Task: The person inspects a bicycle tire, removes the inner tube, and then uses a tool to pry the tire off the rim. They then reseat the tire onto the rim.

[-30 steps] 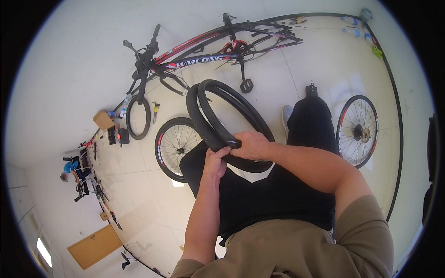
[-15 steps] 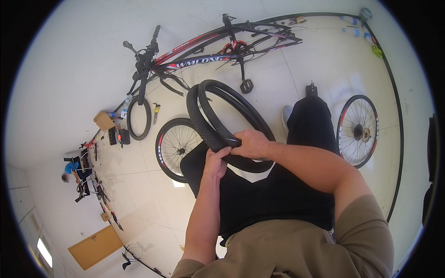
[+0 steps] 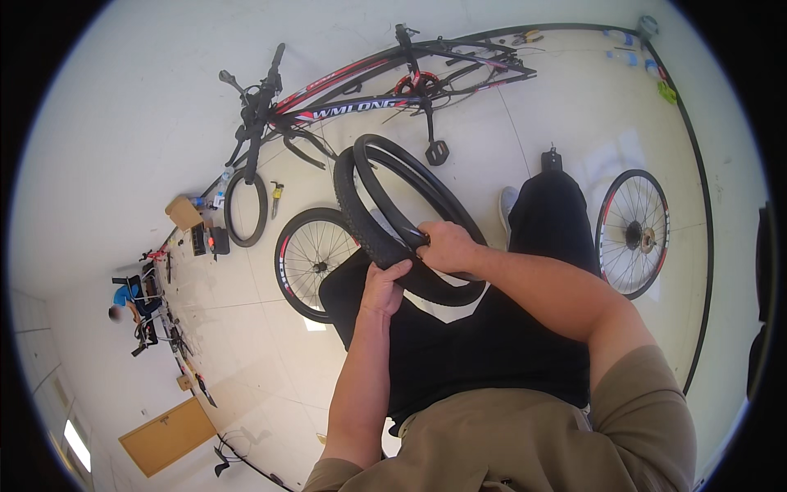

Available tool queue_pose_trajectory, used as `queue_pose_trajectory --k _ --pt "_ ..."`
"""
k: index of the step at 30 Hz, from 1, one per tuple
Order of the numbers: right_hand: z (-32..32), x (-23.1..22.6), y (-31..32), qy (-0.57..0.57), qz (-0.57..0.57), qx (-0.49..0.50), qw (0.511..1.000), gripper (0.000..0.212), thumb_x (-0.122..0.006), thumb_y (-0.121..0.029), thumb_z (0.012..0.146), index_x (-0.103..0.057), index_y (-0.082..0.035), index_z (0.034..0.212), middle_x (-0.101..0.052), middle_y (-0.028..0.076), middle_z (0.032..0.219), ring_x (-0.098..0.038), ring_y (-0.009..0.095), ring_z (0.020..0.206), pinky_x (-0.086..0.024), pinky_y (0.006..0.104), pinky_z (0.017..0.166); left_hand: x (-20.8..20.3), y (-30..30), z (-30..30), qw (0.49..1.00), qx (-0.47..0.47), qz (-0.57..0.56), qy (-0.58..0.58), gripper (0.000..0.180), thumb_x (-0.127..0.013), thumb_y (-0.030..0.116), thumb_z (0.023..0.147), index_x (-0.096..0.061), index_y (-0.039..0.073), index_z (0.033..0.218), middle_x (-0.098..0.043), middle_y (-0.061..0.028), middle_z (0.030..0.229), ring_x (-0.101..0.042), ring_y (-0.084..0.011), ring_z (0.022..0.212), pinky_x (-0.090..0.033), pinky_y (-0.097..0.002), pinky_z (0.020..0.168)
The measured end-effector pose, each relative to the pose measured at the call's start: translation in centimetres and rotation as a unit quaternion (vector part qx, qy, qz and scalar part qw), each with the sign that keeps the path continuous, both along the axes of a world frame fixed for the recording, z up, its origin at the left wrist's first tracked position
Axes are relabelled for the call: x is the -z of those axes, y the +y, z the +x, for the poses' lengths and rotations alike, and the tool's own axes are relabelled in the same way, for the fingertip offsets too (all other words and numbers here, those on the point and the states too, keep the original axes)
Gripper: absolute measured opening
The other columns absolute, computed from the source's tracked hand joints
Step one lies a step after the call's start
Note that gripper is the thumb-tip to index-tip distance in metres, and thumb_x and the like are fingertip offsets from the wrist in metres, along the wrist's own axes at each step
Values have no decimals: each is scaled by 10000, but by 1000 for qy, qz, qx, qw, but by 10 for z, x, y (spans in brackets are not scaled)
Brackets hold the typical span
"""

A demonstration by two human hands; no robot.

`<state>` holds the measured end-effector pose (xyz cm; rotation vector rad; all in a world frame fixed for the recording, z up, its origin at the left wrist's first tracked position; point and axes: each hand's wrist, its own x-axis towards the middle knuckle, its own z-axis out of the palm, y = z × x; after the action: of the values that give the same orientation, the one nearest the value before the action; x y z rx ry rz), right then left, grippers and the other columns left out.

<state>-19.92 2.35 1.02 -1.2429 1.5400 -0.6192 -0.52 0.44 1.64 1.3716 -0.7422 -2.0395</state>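
A black knobbly bicycle tyre (image 3: pixel 351 209) leans upright across my lap. Within its ring runs a smooth black inner tube (image 3: pixel 379 199), standing partly out of the tyre at the near left. My left hand (image 3: pixel 384 289) is closed on the near edge of the tyre, thumb lying over the tread. Just to its right, my right hand (image 3: pixel 449 248) has its fingers wrapped round the inner tube. The far and right parts of tube and tyre lie close together. My right fingertips are partly hidden behind the hand.
A bicycle frame (image 3: pixel 352 109) without wheels lies ahead, its pedal (image 3: pixel 437 152) toward me. Bare wheels rest at left (image 3: pixel 320 266) and right (image 3: pixel 634 234). Another tyre (image 3: pixel 246 211), a yellow-handled tool (image 3: pixel 276 197) and a cardboard box (image 3: pixel 184 213) are farther left. A person (image 3: pixel 127 299) sits far left.
My right hand has shifted slightly right and away from my left hand, drawing the inner tube a little apart from the tyre. My left hand stays nearly where it was.
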Motion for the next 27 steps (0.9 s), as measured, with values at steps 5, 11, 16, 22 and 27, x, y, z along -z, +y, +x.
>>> queue_pose_trajectory --k 5,11,16,22,27 --pt "4 11 -1 -4 -13 28 1000 357 -586 -143 760 -699 -30 1079 -688 250 1000 -646 404 1004 -507 459 894 4 0 2 1000 7 7 18 385 -734 -25 803 -637 16 1174 -685 -82 1113 -648 -241 1039 -490 -391 972" --pt "5 14 -1 -41 6 22 999 374 -577 -127 743 -694 -10 1078 -680 268 1010 -641 418 1006 -501 457 908 6 1 4 1000 19 4 16 413 -747 -9 804 -634 20 1200 -682 -78 1146 -641 -238 1064 -477 -389 991" --pt "4 12 -1 -53 43 19 997 396 -557 -112 738 -681 26 1088 -676 290 1014 -646 422 1006 -498 450 916 2 3 -1 1000 30 -5 -2 427 -760 15 810 -630 21 1217 -678 -74 1165 -630 -228 1087 -460 -380 1007" --pt "1 -1 -2 -122 132 24 983 410 -532 -84 743 -669 51 1105 -681 298 955 -684 394 886 -535 439 802 2 3 0 999 37 9 -13 463 -764 -21 795 -622 43 1230 -677 -52 1175 -613 -199 1112 -440 -350 1018" --pt "4 6 -2 -117 125 30 985 393 -530 -76 740 -660 82 1075 -675 307 910 -692 380 811 -545 436 737 1 4 -1 999 47 -6 -14 471 -777 -3 790 -624 47 1232 -677 -51 1175 -614 -198 1108 -439 -351 1015"
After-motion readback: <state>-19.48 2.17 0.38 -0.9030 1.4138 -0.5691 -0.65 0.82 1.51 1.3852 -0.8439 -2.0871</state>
